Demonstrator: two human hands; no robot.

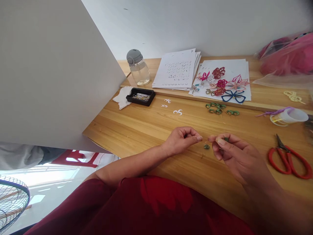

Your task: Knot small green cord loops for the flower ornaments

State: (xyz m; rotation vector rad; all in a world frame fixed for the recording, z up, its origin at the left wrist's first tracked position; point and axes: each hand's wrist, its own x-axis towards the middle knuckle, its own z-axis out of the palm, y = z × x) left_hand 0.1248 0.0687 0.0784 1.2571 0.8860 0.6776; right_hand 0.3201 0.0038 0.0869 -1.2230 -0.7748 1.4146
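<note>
My left hand [183, 140] is closed in a pinch over the table, thumb against forefinger; anything between those fingertips is too fine to make out. To its right, my right hand [234, 155] pinches a small green coiled piece [226, 139], mostly hidden behind the fingers. A short, thin thread or wire seems to stick out from the right fingertips toward the left hand. On the wood between the hands lies another green coil [206, 147]. Several green loop-shaped pieces [215, 107] rest farther back, beyond the right hand.
Red-handled scissors [290, 160] lie at the right, near a white cup [290, 117] with purple cord. Behind are paper sheets [174, 70], colourful ribbon-like flowers [221, 83], a water bottle [139, 70], and a black tray [141, 97] of small bits. White crescent cutouts [177, 112] lie mid-table.
</note>
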